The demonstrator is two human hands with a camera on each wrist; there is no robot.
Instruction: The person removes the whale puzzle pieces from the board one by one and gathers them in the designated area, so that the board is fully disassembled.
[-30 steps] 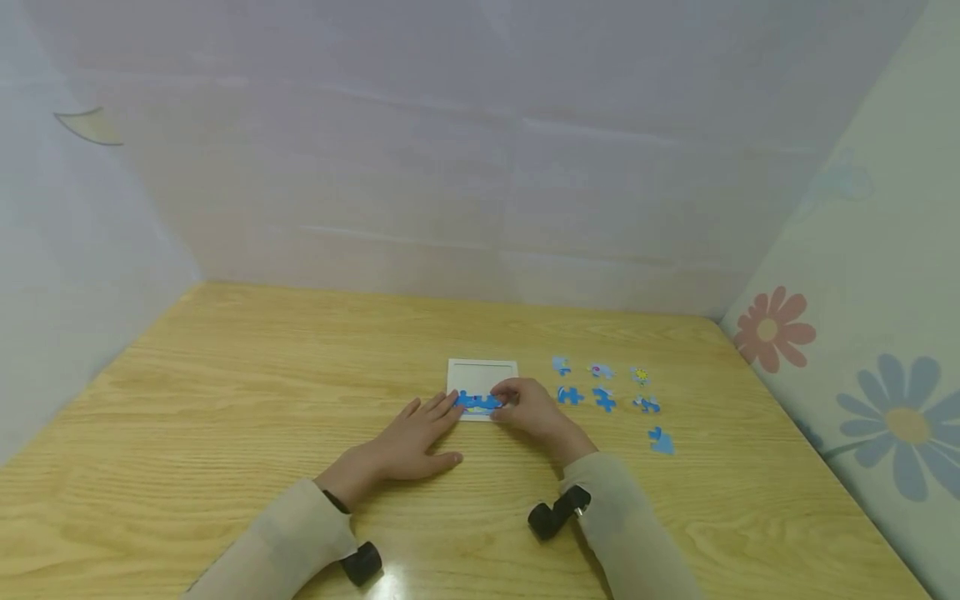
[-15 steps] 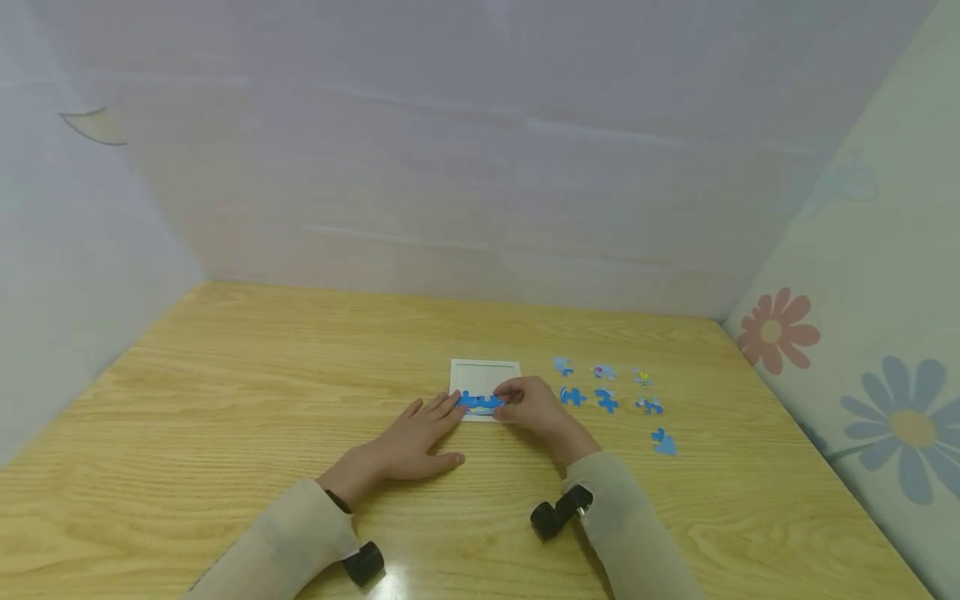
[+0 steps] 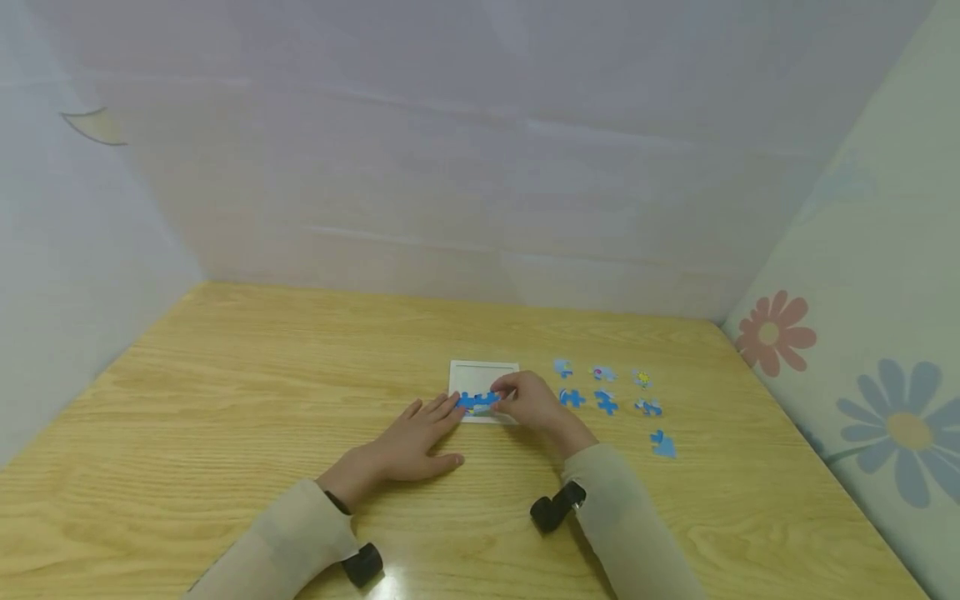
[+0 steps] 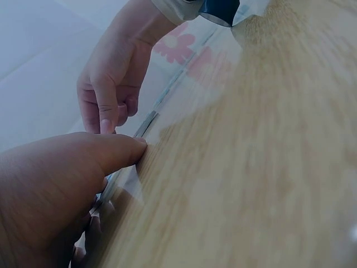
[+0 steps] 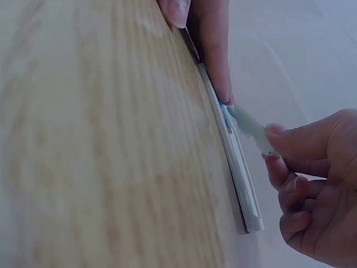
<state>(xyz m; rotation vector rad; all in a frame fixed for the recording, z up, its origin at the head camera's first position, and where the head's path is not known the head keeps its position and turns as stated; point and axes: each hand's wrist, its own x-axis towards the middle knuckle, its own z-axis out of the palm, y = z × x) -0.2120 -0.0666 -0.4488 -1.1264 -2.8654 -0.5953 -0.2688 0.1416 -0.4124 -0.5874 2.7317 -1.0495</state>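
A shallow white puzzle tray (image 3: 471,378) lies on the table between both hands. Blue jigsaw pieces (image 3: 477,401) sit joined in a row across its near part. My right hand (image 3: 534,408) pinches a jigsaw piece (image 5: 251,129) between thumb and finger at the row's right end. In the right wrist view that piece slants, its held end raised off the tray (image 5: 241,190). My left hand (image 3: 412,442) lies flat with spread fingers, fingertips on the tray's left edge and the row's left end. In the left wrist view, the left hand (image 4: 61,184) hides most of the tray.
Several loose jigsaw pieces (image 3: 606,402) lie in rows right of the tray, with one blue piece (image 3: 663,444) closer to the front. The wooden table (image 3: 300,350) meets a pale cloth wall (image 3: 420,192) behind and a flowered wall (image 3: 862,350) at right.
The right hand has risen slightly, and the right end of the blue row now looks tilted up. The left hand stays where it was. The loose pieces have not moved.
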